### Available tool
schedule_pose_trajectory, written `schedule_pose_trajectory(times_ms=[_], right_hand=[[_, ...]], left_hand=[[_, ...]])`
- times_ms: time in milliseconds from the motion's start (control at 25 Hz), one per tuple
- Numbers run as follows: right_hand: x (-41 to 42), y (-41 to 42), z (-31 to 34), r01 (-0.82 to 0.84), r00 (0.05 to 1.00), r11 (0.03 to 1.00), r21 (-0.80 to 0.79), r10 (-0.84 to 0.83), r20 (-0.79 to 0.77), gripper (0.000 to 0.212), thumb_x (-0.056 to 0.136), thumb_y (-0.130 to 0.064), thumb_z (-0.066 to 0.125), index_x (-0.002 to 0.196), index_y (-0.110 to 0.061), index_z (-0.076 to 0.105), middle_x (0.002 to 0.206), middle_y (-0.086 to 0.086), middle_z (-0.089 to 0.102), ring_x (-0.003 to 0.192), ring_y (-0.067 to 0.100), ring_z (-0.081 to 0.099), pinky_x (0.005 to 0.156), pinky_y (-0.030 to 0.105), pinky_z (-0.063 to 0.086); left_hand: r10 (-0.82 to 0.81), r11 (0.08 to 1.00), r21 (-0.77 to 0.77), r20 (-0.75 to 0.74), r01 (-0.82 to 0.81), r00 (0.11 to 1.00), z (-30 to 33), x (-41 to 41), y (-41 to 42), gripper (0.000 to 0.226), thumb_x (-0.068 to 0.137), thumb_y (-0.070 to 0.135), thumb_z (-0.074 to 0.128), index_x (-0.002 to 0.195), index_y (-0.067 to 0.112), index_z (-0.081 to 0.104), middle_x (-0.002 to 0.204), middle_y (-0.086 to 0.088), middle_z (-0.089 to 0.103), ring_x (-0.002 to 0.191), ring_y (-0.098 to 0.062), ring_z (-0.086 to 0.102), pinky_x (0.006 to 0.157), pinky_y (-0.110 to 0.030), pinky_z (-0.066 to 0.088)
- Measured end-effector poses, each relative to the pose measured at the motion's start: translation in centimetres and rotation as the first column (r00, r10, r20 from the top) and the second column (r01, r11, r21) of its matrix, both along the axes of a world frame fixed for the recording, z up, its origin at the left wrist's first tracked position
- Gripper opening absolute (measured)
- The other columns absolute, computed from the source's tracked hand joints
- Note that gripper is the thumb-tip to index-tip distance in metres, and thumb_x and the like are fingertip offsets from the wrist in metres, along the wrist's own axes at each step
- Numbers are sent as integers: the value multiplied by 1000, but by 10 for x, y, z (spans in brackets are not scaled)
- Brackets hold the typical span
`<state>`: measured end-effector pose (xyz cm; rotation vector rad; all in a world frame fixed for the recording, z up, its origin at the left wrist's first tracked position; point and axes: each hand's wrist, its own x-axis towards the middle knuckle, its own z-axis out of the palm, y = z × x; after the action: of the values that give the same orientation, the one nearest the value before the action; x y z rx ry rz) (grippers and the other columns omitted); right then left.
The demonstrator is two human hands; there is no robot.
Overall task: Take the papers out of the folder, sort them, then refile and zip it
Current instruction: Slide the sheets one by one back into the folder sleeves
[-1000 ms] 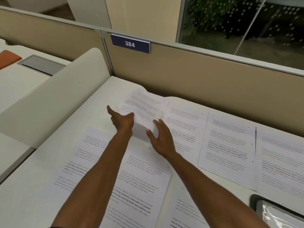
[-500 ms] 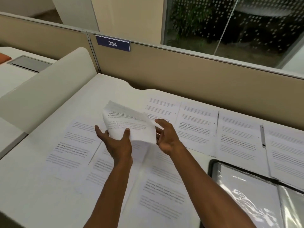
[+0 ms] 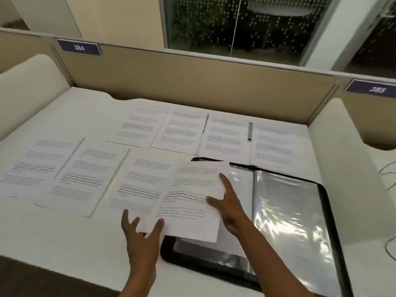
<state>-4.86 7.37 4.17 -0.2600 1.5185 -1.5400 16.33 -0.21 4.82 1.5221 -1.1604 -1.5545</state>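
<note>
**Sheet now laid over the folder's left half**

Your left hand [image 3: 141,234] lies with fingers spread, thumb on the near edge of the sheet [image 3: 192,202]; your right hand [image 3: 229,202], fingers straight and apart, presses its right edge. Half a second ago you held this sheet curled in the air; now it lies flat. Beneath it, the open folder [image 3: 334,221] shows glossy plastic sleeves [image 3: 287,211]. Other papers [image 3: 90,174] lie in two rows across the desk [image 3: 53,239].
</note>
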Motion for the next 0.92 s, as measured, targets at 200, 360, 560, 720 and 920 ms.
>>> schedule_pose_trajectory(times_ms=[200, 360, 560, 720, 920], right_hand=[[-20, 128, -21, 73, 997, 995, 61, -72, -14, 93, 83, 10, 73, 152, -37, 31, 143, 1, 53, 119, 17, 60, 89, 36, 59], [-37, 165, -20, 218, 974, 965, 148, -225, 27, 109, 83, 3, 75, 158, -38, 8, 143, 8, 55, 117, 29, 63, 98, 56, 52], [-67, 191, -16, 266, 954, 933, 242, -291, 72, 46, 86, 11, 66, 128, -5, 55, 122, 20, 68, 94, 37, 72, 76, 49, 60], [-79, 231, -18, 187, 972, 943, 274, -218, 84, 30, 90, 7, 62, 119, 0, 64, 103, 14, 73, 72, 17, 75, 57, 24, 57], [-89, 281, -44, 86, 979, 953, 291, -135, 152, 37, 94, -2, 58, 131, -6, 61, 122, 18, 70, 98, 33, 72, 80, 41, 59]], left_hand=[[-245, 969, 47, 165, 241, 955, -10, -12, 73, 82, 86, 9, 76, 149, 37, 32, 135, 0, 54, 114, -19, 57, 89, -36, 45], [-506, 855, 23, 253, 517, 825, -13, -32, 102, 75, 84, 5, 76, 145, 31, 41, 125, -1, 60, 104, -15, 62, 82, -27, 50], [-517, 848, 56, -125, 527, 847, -4, -68, 116, 34, 101, 23, 57, 135, 27, 51, 112, -6, 73, 93, -26, 73, 82, -38, 59], [-383, 851, 315, -176, 420, 907, -16, -96, 117, 26, 104, 14, 48, 129, 17, 55, 99, -10, 73, 64, -19, 68, 59, -32, 55], [-676, 691, 269, -89, 671, 731, -6, -113, 131, 24, 99, 9, 53, 117, 15, 67, 96, -10, 76, 57, -20, 61, 52, -27, 43]])
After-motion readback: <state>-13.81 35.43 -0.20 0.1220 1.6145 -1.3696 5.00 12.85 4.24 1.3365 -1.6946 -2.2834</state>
